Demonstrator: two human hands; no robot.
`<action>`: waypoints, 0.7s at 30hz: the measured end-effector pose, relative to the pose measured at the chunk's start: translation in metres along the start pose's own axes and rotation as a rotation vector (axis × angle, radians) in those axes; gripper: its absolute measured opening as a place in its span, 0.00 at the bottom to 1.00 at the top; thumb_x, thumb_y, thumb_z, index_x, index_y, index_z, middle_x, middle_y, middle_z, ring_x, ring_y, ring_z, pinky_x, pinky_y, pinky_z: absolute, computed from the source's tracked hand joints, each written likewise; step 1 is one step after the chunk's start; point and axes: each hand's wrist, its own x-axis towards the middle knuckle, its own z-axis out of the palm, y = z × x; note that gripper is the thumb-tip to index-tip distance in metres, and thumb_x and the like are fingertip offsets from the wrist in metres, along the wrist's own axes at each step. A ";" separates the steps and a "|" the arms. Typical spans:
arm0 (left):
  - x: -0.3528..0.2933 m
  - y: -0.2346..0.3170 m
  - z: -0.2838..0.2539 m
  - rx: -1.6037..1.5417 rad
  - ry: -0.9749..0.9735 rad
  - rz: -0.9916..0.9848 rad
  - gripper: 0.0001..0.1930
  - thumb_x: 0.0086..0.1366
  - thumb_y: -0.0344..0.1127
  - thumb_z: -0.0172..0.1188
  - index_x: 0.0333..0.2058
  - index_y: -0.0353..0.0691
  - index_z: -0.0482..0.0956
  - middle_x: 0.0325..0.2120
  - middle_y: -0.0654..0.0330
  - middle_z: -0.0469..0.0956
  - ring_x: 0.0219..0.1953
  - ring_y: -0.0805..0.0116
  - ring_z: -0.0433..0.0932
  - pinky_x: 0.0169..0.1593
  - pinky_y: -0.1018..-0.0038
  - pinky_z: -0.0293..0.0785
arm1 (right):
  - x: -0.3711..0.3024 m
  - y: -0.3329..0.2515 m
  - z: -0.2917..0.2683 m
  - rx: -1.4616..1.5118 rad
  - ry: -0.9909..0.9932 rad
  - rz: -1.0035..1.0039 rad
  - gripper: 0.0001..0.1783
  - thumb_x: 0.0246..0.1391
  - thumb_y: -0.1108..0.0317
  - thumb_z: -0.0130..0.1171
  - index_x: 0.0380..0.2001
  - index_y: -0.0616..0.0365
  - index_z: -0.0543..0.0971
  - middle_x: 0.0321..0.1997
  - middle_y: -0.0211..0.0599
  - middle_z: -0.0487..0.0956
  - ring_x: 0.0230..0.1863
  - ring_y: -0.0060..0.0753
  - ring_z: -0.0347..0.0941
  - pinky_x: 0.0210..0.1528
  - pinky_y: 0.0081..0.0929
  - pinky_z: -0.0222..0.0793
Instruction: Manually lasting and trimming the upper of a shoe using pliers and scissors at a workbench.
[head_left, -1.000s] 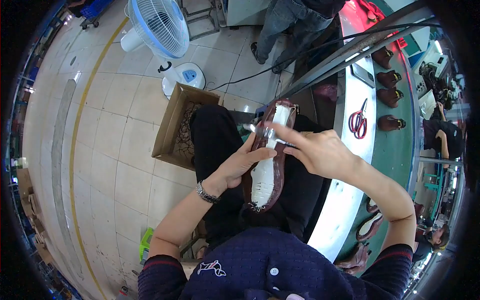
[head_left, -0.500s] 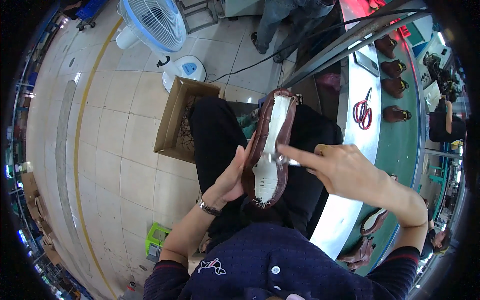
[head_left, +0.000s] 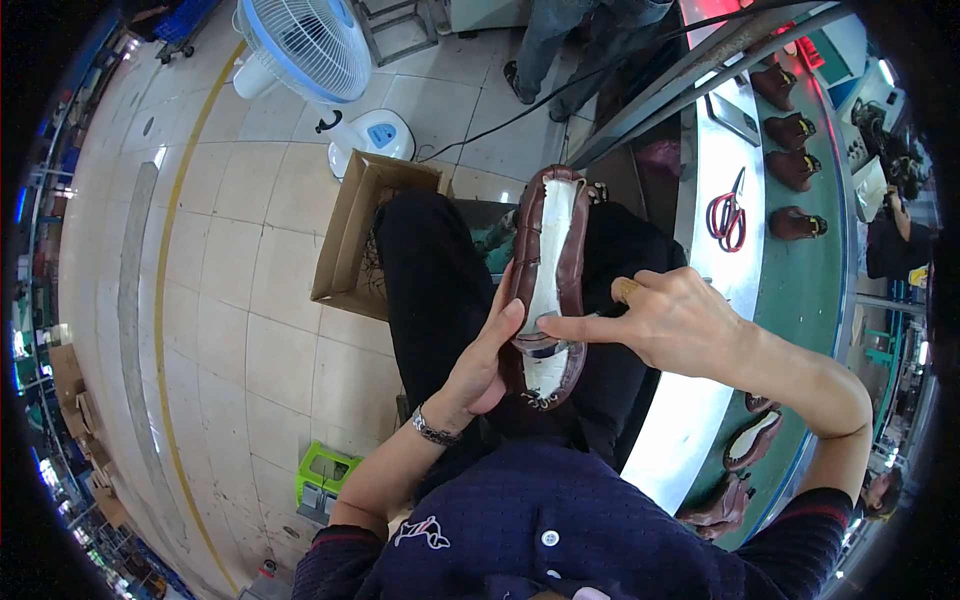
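A brown leather shoe (head_left: 571,262) lies bottom up over my lap, its toe and heel running away from me. Down its middle runs a white insole strip (head_left: 552,235), with loose thread ends at the near end. My left hand (head_left: 481,365) grips the shoe's left side, thumb along its edge. Above the near half, my right hand (head_left: 670,325) is closed on a shiny metal tool (head_left: 538,346), index finger stretched along it. The tool's broad end lies against the white strip; its handle is mostly hidden by the hand, and its exact kind is unclear.
On my right is a metal ledge (head_left: 690,400) with red-handled scissors (head_left: 727,215) and a phone (head_left: 735,118). Beyond it, a green conveyor (head_left: 800,285) carries several brown shoes (head_left: 797,223). A cardboard box (head_left: 345,235), a fan (head_left: 310,50) and a green stool (head_left: 322,475) stand left.
My right hand has drawn the tool toward me along the white strip, from mid-shoe to the near half. My left hand has shifted slightly right and its thumb now rests on the shoe's edge.
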 end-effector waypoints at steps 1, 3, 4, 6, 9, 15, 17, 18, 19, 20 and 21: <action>0.000 -0.001 -0.001 0.098 0.020 0.051 0.37 0.73 0.47 0.47 0.71 0.52 0.36 0.68 0.57 0.51 0.68 0.65 0.55 0.69 0.66 0.53 | 0.001 -0.001 -0.009 0.028 -0.094 0.019 0.38 0.51 0.74 0.53 0.64 0.25 0.65 0.21 0.38 0.75 0.21 0.30 0.77 0.17 0.25 0.70; -0.003 -0.002 -0.007 0.197 0.068 0.118 0.37 0.73 0.45 0.47 0.71 0.51 0.36 0.68 0.57 0.52 0.67 0.65 0.56 0.68 0.67 0.53 | 0.007 -0.010 -0.028 0.060 -0.182 0.009 0.38 0.52 0.73 0.53 0.65 0.27 0.64 0.20 0.38 0.75 0.20 0.30 0.77 0.16 0.25 0.70; -0.003 -0.003 -0.011 0.277 0.071 0.170 0.37 0.72 0.43 0.49 0.71 0.51 0.36 0.67 0.58 0.53 0.67 0.66 0.56 0.68 0.68 0.53 | 0.007 -0.018 -0.041 0.033 -0.116 0.003 0.39 0.52 0.73 0.53 0.66 0.30 0.62 0.19 0.37 0.75 0.19 0.31 0.76 0.16 0.25 0.70; -0.009 -0.009 -0.016 0.356 0.079 0.223 0.38 0.72 0.41 0.51 0.71 0.51 0.36 0.67 0.58 0.54 0.67 0.66 0.57 0.68 0.68 0.53 | 0.013 -0.027 -0.042 0.008 -0.051 -0.008 0.39 0.52 0.73 0.53 0.68 0.33 0.61 0.18 0.36 0.75 0.17 0.32 0.76 0.16 0.25 0.70; -0.006 0.001 -0.011 0.236 0.155 -0.093 0.46 0.64 0.30 0.60 0.71 0.52 0.37 0.64 0.58 0.58 0.65 0.69 0.58 0.65 0.70 0.58 | 0.025 -0.024 -0.010 0.066 -0.020 0.114 0.41 0.51 0.71 0.52 0.70 0.38 0.56 0.13 0.32 0.73 0.14 0.32 0.75 0.17 0.26 0.70; -0.011 0.000 -0.023 0.238 0.042 -0.248 0.56 0.52 0.19 0.68 0.71 0.50 0.37 0.59 0.59 0.62 0.58 0.71 0.66 0.59 0.69 0.68 | 0.013 -0.039 -0.005 0.103 0.045 0.069 0.43 0.50 0.69 0.56 0.70 0.36 0.55 0.14 0.34 0.73 0.13 0.32 0.73 0.13 0.27 0.66; -0.009 -0.003 -0.025 0.277 0.015 -0.271 0.55 0.52 0.19 0.69 0.70 0.48 0.40 0.57 0.59 0.64 0.57 0.71 0.68 0.58 0.69 0.69 | 0.014 -0.040 0.009 0.254 0.125 0.123 0.45 0.49 0.71 0.57 0.70 0.35 0.55 0.15 0.36 0.72 0.12 0.32 0.71 0.12 0.27 0.63; -0.009 -0.003 -0.027 0.318 -0.013 -0.291 0.53 0.53 0.20 0.69 0.70 0.46 0.42 0.55 0.58 0.67 0.56 0.71 0.69 0.58 0.69 0.70 | 0.014 -0.040 0.013 0.259 0.128 0.128 0.45 0.49 0.71 0.57 0.70 0.35 0.55 0.15 0.36 0.72 0.12 0.32 0.71 0.12 0.27 0.63; -0.009 -0.006 -0.024 0.332 0.015 -0.236 0.50 0.52 0.21 0.70 0.68 0.43 0.46 0.51 0.58 0.70 0.54 0.70 0.72 0.57 0.69 0.72 | 0.013 -0.041 0.015 0.130 0.067 0.130 0.42 0.51 0.69 0.55 0.70 0.39 0.55 0.16 0.35 0.74 0.12 0.28 0.72 0.11 0.24 0.63; -0.012 -0.016 -0.034 0.336 0.015 -0.242 0.50 0.52 0.21 0.70 0.68 0.43 0.46 0.51 0.58 0.70 0.54 0.70 0.72 0.57 0.69 0.72 | 0.012 -0.042 0.017 0.001 0.005 0.133 0.40 0.54 0.68 0.54 0.70 0.42 0.55 0.17 0.35 0.76 0.13 0.24 0.72 0.11 0.21 0.63; -0.011 -0.030 -0.052 0.260 -0.041 -0.095 0.49 0.53 0.23 0.70 0.68 0.43 0.47 0.51 0.59 0.71 0.54 0.70 0.72 0.57 0.69 0.72 | 0.011 -0.051 0.001 -0.026 -0.093 0.103 0.40 0.56 0.68 0.54 0.71 0.44 0.53 0.18 0.36 0.76 0.14 0.25 0.73 0.11 0.20 0.63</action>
